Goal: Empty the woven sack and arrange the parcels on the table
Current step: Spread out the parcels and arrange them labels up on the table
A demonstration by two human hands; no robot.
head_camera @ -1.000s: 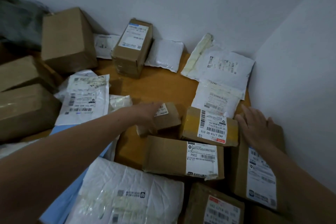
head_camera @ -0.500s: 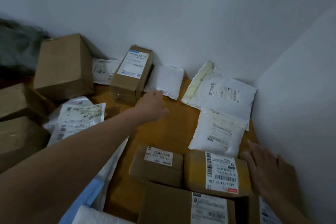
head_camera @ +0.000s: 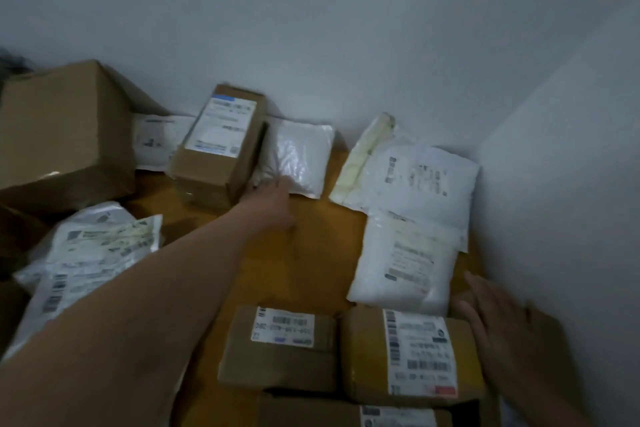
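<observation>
Parcels cover a wooden table (head_camera: 311, 253) set into a room corner. My left hand (head_camera: 273, 196) reaches far across the table and its fingers touch the near edge of a white padded bag (head_camera: 301, 156), beside a labelled brown box (head_camera: 218, 146). My right hand (head_camera: 502, 326) lies flat with straight fingers on a brown box at the right, next to a taped box with a large label (head_camera: 412, 354). A small brown box (head_camera: 277, 347) sits left of that one. The woven sack is not in view.
A large plain carton (head_camera: 62, 135) stands at the back left. White mailer bags lie at the left (head_camera: 90, 253) and at the right (head_camera: 408, 263), (head_camera: 415, 177). White walls close off the back and right (head_camera: 554, 184). Another labelled box (head_camera: 381, 418) shows at the bottom edge.
My left hand let go of the small brown box and reached forward to the white padded bag. The view tilted up and forward. My right hand stayed flat on its box.
</observation>
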